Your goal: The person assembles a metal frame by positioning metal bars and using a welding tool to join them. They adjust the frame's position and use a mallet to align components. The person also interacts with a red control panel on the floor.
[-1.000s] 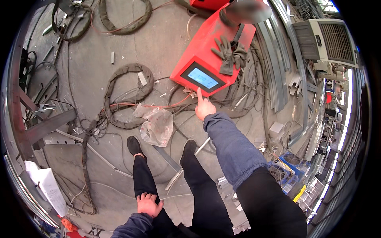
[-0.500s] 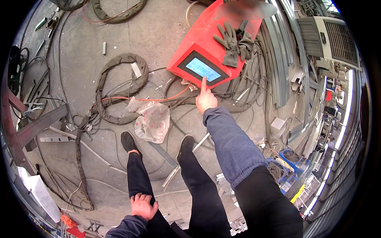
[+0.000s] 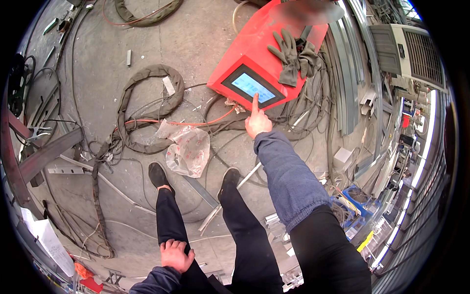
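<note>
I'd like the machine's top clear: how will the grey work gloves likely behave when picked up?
The grey work gloves will probably flop, as their material looks slack. They look thin, so likely light. Nothing visible pins them to the red machine, so they should probably lift off easily.

Crumpled plastic bag (image 3: 190, 153), coiled hose (image 3: 152, 71) — dark-sleeved; metal strips (image 3: 346, 103)

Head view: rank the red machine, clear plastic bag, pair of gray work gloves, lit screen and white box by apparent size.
1. Red machine
2. Clear plastic bag and gray work gloves: too alike to rank
3. Lit screen
4. White box
</note>
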A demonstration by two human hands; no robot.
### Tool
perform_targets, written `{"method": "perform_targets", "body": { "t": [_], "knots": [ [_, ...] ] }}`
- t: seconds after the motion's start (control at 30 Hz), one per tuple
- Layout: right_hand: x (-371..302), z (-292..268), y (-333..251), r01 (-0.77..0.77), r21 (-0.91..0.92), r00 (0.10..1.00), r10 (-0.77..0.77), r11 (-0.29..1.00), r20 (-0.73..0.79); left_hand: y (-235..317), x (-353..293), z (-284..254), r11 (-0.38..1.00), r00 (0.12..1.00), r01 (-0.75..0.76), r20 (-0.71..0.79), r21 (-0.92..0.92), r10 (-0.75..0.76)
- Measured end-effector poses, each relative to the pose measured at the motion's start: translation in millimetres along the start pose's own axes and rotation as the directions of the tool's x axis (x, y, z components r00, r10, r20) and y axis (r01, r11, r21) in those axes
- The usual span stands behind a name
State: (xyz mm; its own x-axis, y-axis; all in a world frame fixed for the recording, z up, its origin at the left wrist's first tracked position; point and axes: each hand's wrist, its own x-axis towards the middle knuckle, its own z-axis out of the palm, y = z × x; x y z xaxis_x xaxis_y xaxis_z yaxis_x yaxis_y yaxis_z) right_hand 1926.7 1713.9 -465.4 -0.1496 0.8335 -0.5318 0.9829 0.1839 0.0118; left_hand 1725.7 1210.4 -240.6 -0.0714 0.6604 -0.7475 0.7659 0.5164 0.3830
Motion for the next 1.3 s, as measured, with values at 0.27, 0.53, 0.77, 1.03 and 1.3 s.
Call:
{"method": "perform_targets", "body": {
  "t": [0.27,0.53,0.77,1.03,1.3],
  "knots": [
    [-4,-12,-6,-0.022,0.018,0.999,0.021,1.000,0.037,5,5,-4,1.000,1.000,0.017,0.008,0.019,-0.017],
    [-4,-21,-12,-0.050,-0.006,0.993,0.050,0.999,0.109,7,7,-6,0.998,1.000,0.008,0.029,0.058,-0.010],
    [-1,-21,-13,-0.050,-0.001,0.992,0.050,0.999,0.116,2,8,-10,0.997,0.999,-0.014,0.031,0.080,0.011],
    [0,-20,-11,-0.054,0.004,0.991,0.053,0.999,0.120,0,8,-12,0.996,0.999,-0.015,0.047,0.084,0.011],
    [-1,-23,-15,-0.070,0.022,0.989,0.067,0.997,0.135,-3,8,-16,0.995,0.997,-0.011,0.081,0.099,0.003]
  ]
}}
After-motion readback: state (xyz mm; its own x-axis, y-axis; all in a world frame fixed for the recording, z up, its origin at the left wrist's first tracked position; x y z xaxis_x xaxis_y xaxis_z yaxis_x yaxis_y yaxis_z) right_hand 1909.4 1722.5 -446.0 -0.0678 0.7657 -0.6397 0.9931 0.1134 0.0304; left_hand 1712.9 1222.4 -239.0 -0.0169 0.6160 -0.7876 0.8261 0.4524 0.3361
